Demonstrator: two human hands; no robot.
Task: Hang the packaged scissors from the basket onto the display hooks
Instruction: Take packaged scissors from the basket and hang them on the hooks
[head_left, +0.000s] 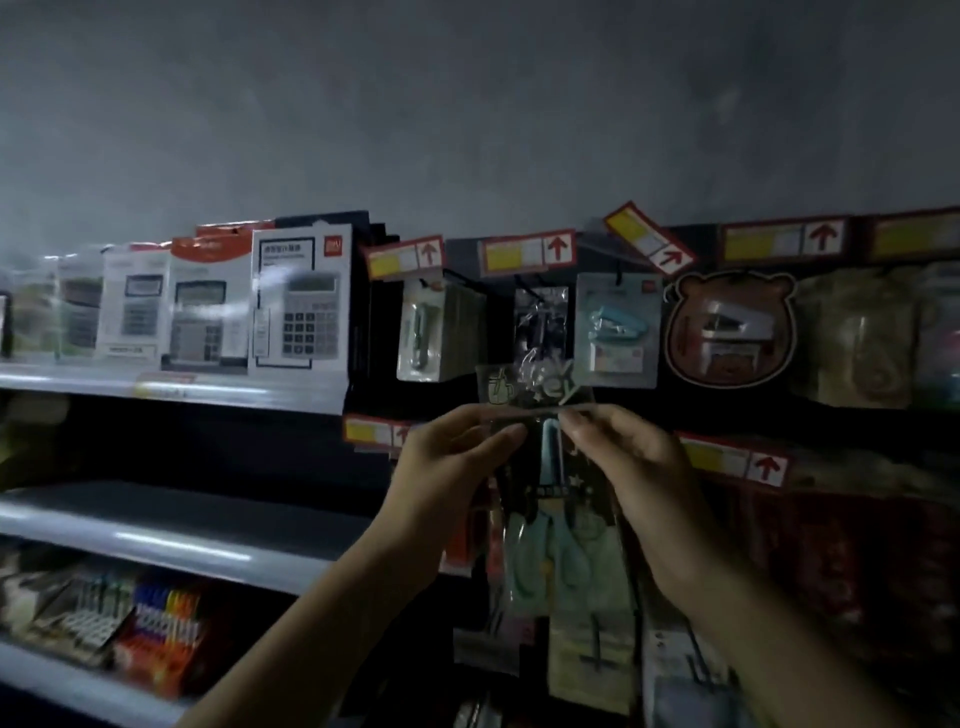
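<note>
A clear packet of scissors (556, 499) with light blue handles hangs upright between my hands in front of the dark hook panel. My left hand (447, 462) pinches its top edge on the left side. My right hand (628, 457) pinches the same edge on the right. The packet's printed header (524, 387) sticks up above my fingers, just below a packet (540, 322) that hangs on a hook. The hook itself is too dark to make out. No basket is in view.
Boxed calculators (298, 306) line the top shelf at left. Stapler packs (618, 327) and a bear-shaped pack (730, 330) hang at right under red and yellow price tags (527, 253). Grey shelves (171, 535) jut out at left, with coloured boxes (161, 623) below.
</note>
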